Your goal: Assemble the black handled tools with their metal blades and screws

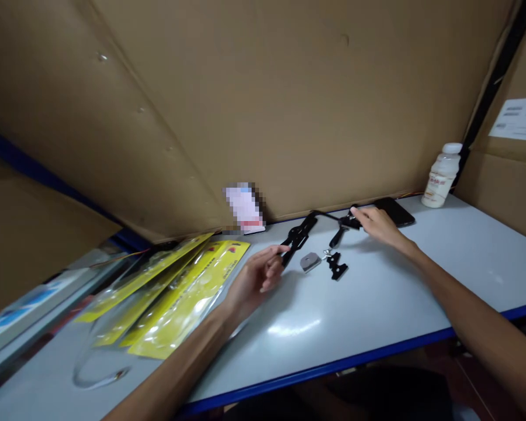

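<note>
My left hand (pixel 258 275) pinches the near end of a black slotted bar (pixel 298 235) with a round joint along it, held tilted above the table. A thin black rod runs from its far end toward my right hand (pixel 379 225). The fingers of my right hand are closed on a small black clamp-like part (pixel 349 221); its exact shape is partly hidden. Just below lies a short black handle (pixel 336 237). A grey block (pixel 310 262), some small shiny metal pieces (pixel 326 255) and a black notched plate (pixel 336 266) rest between my hands.
Yellow-backed clear blister packs (pixel 188 298) overlap at left, beside a pale cable (pixel 81 380). A phone with a blurred screen (pixel 245 207) leans on the cardboard wall (pixel 289 117). A dark phone (pixel 397 211) and a white bottle (pixel 440 178) stand at the right back.
</note>
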`<state>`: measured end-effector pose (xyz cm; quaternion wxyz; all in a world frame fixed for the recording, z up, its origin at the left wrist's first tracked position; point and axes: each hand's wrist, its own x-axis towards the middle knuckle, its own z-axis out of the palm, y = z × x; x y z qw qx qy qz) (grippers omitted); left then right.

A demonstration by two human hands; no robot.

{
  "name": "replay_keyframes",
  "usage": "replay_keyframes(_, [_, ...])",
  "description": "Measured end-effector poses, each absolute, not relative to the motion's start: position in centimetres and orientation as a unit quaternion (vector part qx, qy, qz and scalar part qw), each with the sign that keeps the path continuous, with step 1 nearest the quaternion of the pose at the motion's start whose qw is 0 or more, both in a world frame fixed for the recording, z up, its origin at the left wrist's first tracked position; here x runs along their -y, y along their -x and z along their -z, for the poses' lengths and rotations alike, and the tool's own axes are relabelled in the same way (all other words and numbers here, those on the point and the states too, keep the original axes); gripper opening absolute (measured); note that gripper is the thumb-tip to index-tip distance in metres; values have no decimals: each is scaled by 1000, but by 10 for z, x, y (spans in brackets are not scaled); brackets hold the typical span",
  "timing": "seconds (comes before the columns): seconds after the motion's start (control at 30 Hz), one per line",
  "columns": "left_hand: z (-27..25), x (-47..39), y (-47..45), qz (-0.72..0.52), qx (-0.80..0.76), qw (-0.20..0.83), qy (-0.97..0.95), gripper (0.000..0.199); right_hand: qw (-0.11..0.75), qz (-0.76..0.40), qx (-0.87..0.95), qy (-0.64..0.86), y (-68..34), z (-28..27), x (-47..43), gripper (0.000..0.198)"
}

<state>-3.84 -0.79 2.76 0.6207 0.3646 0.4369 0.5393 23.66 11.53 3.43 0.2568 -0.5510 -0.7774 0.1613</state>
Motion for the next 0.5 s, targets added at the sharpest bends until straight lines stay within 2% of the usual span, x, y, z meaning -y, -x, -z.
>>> replay_keyframes(0.07, [-26, 3, 43, -570, -432, 608, -343, 16, 224, -124, 737, 625, -254, -33, -129, 52])
replay_keyframes(0.17, [-25, -1, 47, -599, -434, 580, -341, 21, 162, -107, 686, 701, -270, -29, -139, 50])
replay_keyframes(0.5, [-24, -5, 51, -603, -483, 515, -370, 38, 127, -111, 666, 727, -282, -25, -142, 47])
